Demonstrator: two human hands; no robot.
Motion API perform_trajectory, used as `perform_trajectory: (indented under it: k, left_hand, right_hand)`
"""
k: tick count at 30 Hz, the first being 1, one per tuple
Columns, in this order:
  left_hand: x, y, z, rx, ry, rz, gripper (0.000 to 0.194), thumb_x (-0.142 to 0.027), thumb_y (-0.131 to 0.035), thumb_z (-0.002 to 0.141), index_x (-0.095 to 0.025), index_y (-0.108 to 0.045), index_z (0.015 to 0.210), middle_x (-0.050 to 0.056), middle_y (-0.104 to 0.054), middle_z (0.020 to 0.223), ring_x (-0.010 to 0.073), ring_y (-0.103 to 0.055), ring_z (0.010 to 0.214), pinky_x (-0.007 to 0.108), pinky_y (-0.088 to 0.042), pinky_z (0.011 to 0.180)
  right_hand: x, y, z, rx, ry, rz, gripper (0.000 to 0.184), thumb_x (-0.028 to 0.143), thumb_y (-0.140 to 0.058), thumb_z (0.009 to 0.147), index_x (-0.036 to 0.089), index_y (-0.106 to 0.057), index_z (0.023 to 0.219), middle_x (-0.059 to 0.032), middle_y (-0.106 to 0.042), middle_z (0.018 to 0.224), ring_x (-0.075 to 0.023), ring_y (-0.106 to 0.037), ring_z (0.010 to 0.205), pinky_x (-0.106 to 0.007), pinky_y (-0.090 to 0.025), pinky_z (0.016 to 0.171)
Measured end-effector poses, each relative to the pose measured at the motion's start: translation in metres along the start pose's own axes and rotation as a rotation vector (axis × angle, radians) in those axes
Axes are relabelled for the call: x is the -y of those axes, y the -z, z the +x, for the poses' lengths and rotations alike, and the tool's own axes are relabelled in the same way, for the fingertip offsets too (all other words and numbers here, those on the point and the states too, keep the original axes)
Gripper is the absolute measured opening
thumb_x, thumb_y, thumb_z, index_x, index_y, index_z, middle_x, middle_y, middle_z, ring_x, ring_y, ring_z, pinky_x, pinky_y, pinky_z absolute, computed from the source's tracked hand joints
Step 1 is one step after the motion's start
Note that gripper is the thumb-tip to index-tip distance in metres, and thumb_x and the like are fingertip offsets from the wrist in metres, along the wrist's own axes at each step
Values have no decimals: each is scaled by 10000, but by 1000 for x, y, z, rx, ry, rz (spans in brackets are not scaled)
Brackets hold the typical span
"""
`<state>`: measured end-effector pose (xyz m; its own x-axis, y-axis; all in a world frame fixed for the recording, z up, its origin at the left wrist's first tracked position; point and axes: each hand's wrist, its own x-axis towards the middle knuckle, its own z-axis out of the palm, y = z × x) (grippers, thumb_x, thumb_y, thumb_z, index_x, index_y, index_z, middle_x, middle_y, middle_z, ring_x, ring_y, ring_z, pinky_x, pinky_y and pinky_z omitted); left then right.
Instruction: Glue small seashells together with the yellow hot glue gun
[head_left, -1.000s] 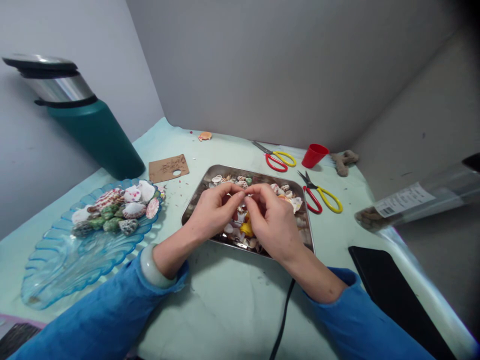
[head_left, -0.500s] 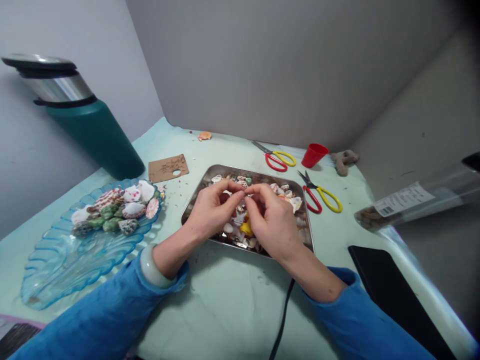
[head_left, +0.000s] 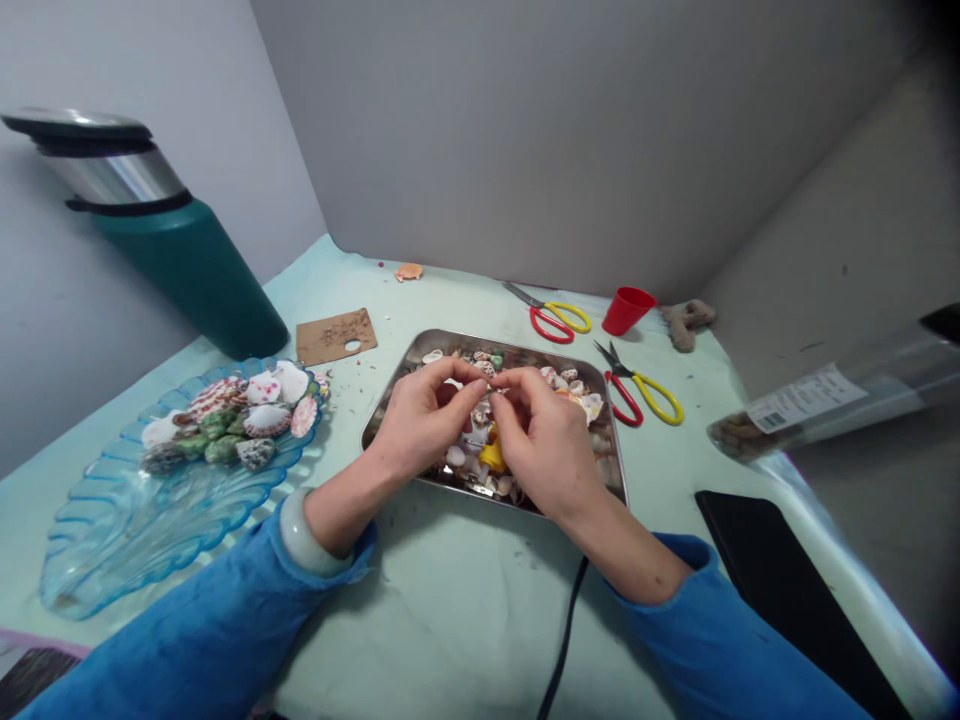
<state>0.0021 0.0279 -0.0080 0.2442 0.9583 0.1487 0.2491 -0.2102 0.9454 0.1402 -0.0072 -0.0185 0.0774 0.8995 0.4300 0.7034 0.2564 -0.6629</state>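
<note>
Both my hands hover over a metal tray [head_left: 390, 400] filled with several small shells. My left hand [head_left: 424, 420] and my right hand [head_left: 544, 440] meet fingertip to fingertip above the middle of the tray, pinched together on something tiny that I cannot make out. A yellow shell [head_left: 493, 457] lies in the tray just below my fingers. Blue sleeves cover both forearms, and a pale bangle sits on my left wrist.
A blue glass dish [head_left: 150, 500] with larger shells stands at the left. Behind it leans a teal flask [head_left: 172, 250]. Two red-and-yellow scissors [head_left: 559, 318] [head_left: 645, 392], a red cup [head_left: 628, 310], a cardboard piece [head_left: 335, 335], a clear tube [head_left: 832, 400] and a black slab [head_left: 780, 580] lie around.
My fingertips shifted slightly while staying pinched together above the tray; the hands stay in the same place.
</note>
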Motion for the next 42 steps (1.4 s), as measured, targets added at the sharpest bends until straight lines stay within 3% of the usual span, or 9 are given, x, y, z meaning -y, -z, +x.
perform_trajectory:
  k: [25,36,42]
  left_hand:
    - [4,0,2,74,-25,71,104,-244,-581,810,-152,-595,857,-30,-578,592,72,-501,483,184,-386,465]
    - [8,1,3,116,-26,25,221,-296,-566,835,-148,-638,984,31,-668,811,90,-575,539,209,-467,501]
    - [7,1,2,118,-31,19,238,-293,-568,837,-131,-668,980,36,-667,766,97,-567,549,207,-463,502]
  right_hand:
    - [-1,0,0,9,6,9,138,213,-501,860,190,-600,954,0,-662,675,-145,-575,567,-259,-387,572]
    - [-1,1,-1,1,17,54,144,240,-489,881,193,-594,968,-6,-669,717,-150,-606,617,-265,-420,602]
    - [-1,1,-1,6,20,76,138,243,-488,885,191,-587,966,-11,-672,729,-157,-618,638,-271,-429,611]
